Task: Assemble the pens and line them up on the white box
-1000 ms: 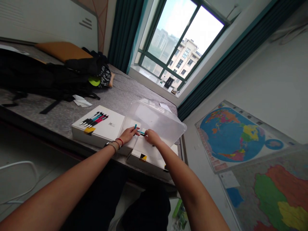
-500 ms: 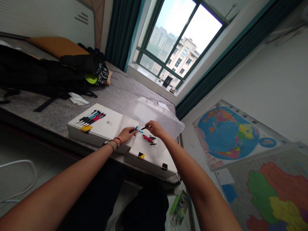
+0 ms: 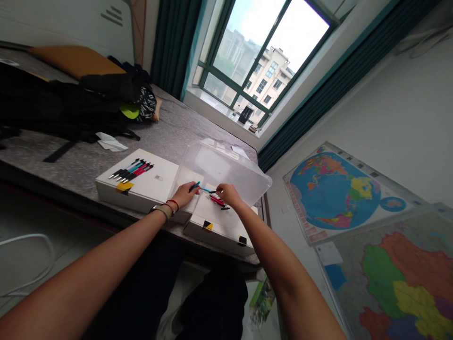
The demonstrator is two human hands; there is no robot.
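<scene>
My left hand is closed on a blue pen part over the gap between two white boxes. My right hand pinches a dark pen piece facing it. Between the hands lies a thin blue length, its end meeting or nearly meeting the dark piece; whether they are joined I cannot tell. Below my right hand, red pen parts and a small black piece rest on the right white box. Several pens lie in a row on the left white box.
A translucent plastic bin stands behind the right box. Crumpled white tissue and a black bag lie on the grey tabletop to the left. Wall maps hang at the right.
My right hand has lowered slightly, bringing the dark piece down in line with the thin blue length. My left hand stays closed on the blue part. The view has shifted slightly.
</scene>
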